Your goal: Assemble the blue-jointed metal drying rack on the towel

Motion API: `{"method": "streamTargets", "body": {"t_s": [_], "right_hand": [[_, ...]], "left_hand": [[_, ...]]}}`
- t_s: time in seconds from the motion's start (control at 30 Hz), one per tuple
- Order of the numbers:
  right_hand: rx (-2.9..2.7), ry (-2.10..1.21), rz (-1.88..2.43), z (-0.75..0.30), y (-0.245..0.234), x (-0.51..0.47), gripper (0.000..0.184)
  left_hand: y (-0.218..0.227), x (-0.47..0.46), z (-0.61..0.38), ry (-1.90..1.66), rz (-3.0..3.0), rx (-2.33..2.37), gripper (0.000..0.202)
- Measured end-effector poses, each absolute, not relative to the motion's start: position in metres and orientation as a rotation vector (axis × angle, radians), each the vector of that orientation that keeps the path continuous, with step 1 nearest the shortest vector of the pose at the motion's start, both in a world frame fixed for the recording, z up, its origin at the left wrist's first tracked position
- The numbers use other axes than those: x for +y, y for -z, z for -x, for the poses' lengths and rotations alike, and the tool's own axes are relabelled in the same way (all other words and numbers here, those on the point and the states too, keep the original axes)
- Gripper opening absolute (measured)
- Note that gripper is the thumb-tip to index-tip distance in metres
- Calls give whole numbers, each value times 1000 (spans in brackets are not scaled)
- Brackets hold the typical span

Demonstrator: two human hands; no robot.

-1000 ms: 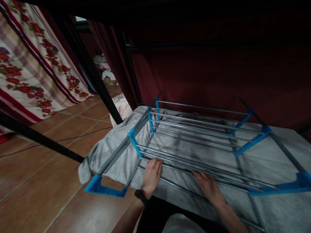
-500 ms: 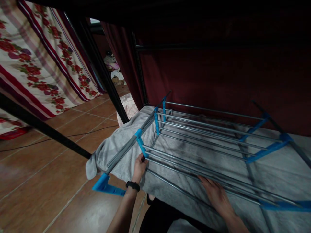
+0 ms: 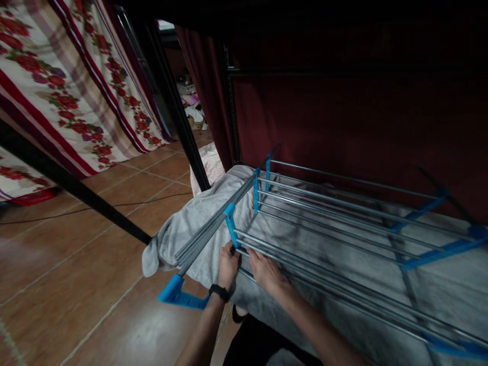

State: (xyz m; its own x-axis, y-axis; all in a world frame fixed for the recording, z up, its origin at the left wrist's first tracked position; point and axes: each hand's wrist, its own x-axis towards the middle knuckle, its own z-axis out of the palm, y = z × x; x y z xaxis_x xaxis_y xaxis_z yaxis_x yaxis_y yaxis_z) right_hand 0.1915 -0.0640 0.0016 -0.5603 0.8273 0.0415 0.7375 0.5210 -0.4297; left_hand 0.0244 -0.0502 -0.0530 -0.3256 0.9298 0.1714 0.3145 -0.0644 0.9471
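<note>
Touching the rack (image 3: 324, 196) by its left edge, left hand (image 3: 227, 265) and right hand (image 3: 267, 272) adjoin, grip closure unclear, floor (image 3: 91, 269) stretching leftward.

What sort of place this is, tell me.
Probably a bedroom or dormitory: black metal posts like a bunk bed's, a plush grey fabric blanket, and a white hanging cloth with red flowers.

Kinda dim in here tbh: floral curtain (image 3: 68, 91) at 10 o'clock, maroon curtain (image 3: 213, 96) at 11, tiled floor (image 3: 76, 284) at 8.
</note>
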Motion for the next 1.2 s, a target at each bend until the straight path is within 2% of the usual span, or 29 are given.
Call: {"method": "streamTargets", "body": {"t_s": [0.23,0.53,0.73,1.2], "right_hand": [[-2553,-647,1320,-162,5,-42,44],[-2563,-708,1314,-167,5,-34,42],[-2535,-730,1372,-165,11,-37,40],[-2451,-891,1319,-167,16,-27,43]], "left_hand": [[57,-54,-26,-1365,-1418,1796,34],[52,-56,-28,-1257,-1519,1922,23],[55,-59,-28,-1202,-1536,1976,28],[50,-63,-32,-1223,-1531,2048,22]]}}
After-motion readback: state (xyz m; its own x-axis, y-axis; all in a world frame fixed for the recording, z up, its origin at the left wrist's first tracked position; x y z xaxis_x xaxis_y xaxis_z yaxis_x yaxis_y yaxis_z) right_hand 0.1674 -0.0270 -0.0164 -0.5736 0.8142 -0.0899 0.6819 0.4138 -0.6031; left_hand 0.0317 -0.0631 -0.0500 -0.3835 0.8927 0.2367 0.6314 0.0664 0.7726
